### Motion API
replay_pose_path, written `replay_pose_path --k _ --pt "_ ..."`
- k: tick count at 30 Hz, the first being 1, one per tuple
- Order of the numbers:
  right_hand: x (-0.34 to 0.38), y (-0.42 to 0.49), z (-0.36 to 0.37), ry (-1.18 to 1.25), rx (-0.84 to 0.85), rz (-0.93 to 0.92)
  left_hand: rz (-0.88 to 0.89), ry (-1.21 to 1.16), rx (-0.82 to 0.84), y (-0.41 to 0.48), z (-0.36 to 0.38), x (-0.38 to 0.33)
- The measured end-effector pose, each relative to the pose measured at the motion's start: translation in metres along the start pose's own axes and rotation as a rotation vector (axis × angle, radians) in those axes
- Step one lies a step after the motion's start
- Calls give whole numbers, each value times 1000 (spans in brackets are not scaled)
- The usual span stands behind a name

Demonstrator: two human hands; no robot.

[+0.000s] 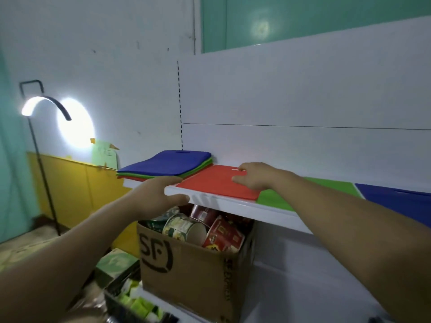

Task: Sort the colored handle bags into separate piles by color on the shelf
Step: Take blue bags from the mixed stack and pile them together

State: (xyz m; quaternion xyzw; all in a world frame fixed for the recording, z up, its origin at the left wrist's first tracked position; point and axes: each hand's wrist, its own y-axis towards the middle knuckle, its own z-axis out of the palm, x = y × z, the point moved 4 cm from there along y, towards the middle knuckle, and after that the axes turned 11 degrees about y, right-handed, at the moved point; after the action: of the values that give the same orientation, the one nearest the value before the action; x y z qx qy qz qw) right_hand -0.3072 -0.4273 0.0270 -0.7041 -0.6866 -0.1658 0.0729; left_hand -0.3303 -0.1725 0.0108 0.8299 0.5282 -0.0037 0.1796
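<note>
Head view. White shelf (pixel 235 202) runs left to right across the frame.

- Red bag (pixel 213 183) lies flat on the shelf, left of centre, handle slot at its far edge.
- Right hand (pixel 256 176) rests on the red bag, fingers straight and flat, grasping nothing.
- Left hand (pixel 155 194) is at the shelf's near left corner, thumb along the front lip. Fingers are hidden, so I cannot tell whether it grips.
- Mixed stack (pixel 166 164) sits at the far left: blue on top, green and red beneath.
- Green bag (pixel 326 185) lies just right of the red one, and the blue bag (pixel 396 199) is farther right.
- Cardboard box (pixel 186 264) of cans sits below.
</note>
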Motion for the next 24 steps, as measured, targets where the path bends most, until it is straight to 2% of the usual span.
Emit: replay_pose_path --k 13,24 --pt "79 113 38 -10 10 -114 -74 -27 -53 46 -2 102" --pt "87 233 63 -13 22 -73 -115 -72 0 153 5 178"
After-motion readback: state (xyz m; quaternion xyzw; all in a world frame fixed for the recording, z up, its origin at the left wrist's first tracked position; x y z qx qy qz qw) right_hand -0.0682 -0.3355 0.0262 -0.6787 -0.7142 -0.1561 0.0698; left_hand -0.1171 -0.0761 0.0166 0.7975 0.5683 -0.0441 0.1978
